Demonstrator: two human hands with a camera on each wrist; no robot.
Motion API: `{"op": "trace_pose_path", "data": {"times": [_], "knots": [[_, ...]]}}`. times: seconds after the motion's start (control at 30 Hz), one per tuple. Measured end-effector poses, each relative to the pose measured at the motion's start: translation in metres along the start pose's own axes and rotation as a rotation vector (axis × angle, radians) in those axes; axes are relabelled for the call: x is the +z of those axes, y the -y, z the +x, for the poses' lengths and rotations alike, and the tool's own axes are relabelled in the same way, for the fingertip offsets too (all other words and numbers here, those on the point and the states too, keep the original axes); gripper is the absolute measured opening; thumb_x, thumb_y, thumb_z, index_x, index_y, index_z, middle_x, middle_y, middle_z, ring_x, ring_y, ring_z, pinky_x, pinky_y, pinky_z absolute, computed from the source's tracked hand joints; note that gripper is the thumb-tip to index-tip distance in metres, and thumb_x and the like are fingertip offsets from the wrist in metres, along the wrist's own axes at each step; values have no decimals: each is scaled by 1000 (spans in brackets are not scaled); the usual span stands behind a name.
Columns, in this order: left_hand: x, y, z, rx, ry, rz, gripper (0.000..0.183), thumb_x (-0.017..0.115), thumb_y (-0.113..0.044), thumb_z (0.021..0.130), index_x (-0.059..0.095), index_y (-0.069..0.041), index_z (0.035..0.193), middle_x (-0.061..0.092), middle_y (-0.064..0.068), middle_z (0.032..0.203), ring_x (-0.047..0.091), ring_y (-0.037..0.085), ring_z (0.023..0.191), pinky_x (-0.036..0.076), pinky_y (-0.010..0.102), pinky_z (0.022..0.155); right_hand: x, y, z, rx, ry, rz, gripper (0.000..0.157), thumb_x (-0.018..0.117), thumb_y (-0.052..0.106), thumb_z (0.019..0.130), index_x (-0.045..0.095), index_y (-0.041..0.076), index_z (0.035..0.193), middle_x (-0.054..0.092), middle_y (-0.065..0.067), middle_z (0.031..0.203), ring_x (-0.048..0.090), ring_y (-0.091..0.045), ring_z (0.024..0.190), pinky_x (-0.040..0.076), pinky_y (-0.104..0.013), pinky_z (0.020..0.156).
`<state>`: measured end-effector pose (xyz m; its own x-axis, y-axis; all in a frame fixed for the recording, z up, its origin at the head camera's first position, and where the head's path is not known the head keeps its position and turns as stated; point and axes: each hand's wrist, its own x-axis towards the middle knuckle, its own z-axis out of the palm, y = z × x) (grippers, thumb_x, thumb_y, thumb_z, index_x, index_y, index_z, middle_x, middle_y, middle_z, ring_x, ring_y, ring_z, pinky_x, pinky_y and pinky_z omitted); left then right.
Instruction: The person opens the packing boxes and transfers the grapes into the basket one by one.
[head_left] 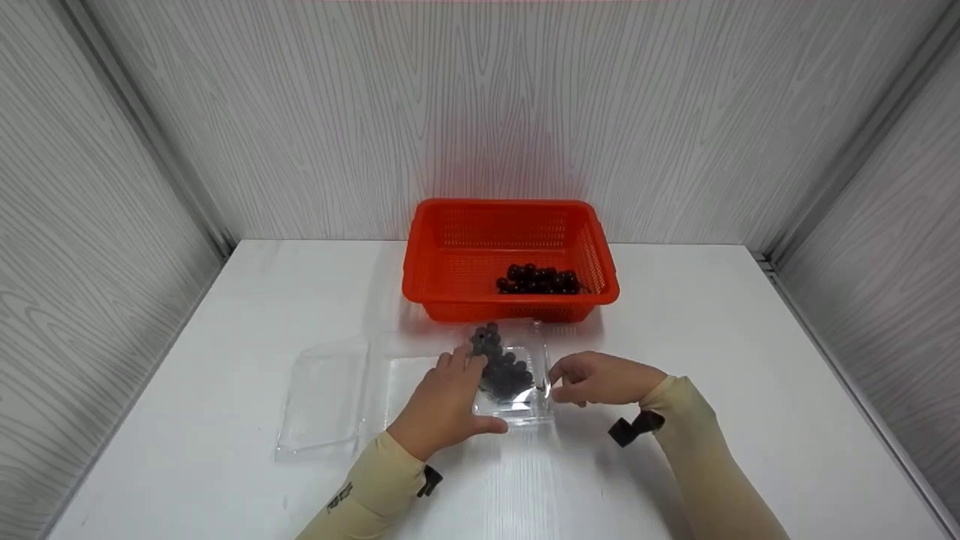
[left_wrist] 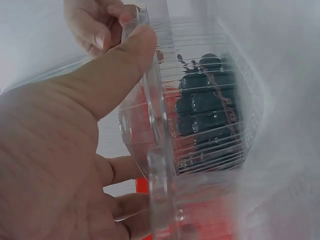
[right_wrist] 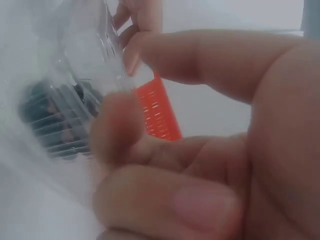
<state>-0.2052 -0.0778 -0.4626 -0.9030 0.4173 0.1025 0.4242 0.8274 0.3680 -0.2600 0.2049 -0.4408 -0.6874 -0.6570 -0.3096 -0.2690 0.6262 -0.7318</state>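
Note:
A clear plastic clamshell box (head_left: pixel 513 411) holds a bunch of dark grapes (head_left: pixel 506 375), seen through its ribbed wall in the left wrist view. My left hand (head_left: pixel 442 401) rests over the box's left side with fingers stretched out and apart. Its thumb (left_wrist: pixel 125 65) presses on the rim in the left wrist view. At the right edge my right hand (head_left: pixel 600 379) has curled fingers and appears to pinch the rim. Curled fingers (right_wrist: pixel 160 200) fill the lower part of the right wrist view, partly hiding the box.
Just behind the box stands a red plastic basket (head_left: pixel 510 311) with more dark grapes (head_left: pixel 540 280) inside. Another clear plastic lid or tray (head_left: pixel 322 397) lies on the white table (head_left: pixel 187 375) at left. Grey wood-grain panels (head_left: pixel 322 112) surround the table.

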Motion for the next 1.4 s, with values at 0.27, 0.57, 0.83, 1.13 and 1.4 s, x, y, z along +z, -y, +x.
{"op": "trace_pose_path", "data": {"times": [0.27,0.57,0.83,1.13,1.4], "knots": [[4,2,-2,11,0,-24,101,90,-55,73,50,2,145,45,26,150,50,36,115,53,49,96,13,2,-6,81,106,-40,36,58,21,101,48,15,135,42,6,67,40,-12,60,37,-34,66],[2,2,4,9,-16,-32,101,89,-55,75,47,1,149,40,27,155,51,39,121,53,49,100,15,10,-2,97,106,-78,45,62,13,98,35,9,133,62,-6,81,56,-26,58,49,-35,63],[2,5,4,7,-9,-34,104,90,-53,75,45,2,151,39,26,156,49,38,123,52,49,101,16,5,4,93,119,-15,38,59,12,99,36,12,129,63,-9,77,56,-19,51,50,-31,54],[2,4,3,-10,12,-15,103,89,-51,76,44,4,151,37,29,158,48,40,124,51,50,103,16,7,1,60,137,32,40,60,18,103,37,9,136,50,3,58,44,-12,46,40,-26,48],[2,3,1,15,-13,-2,102,91,-50,74,46,4,148,40,29,156,50,39,117,53,50,97,19,11,-2,86,139,16,45,63,18,102,34,11,136,48,4,60,40,-12,47,37,-26,48]]}}
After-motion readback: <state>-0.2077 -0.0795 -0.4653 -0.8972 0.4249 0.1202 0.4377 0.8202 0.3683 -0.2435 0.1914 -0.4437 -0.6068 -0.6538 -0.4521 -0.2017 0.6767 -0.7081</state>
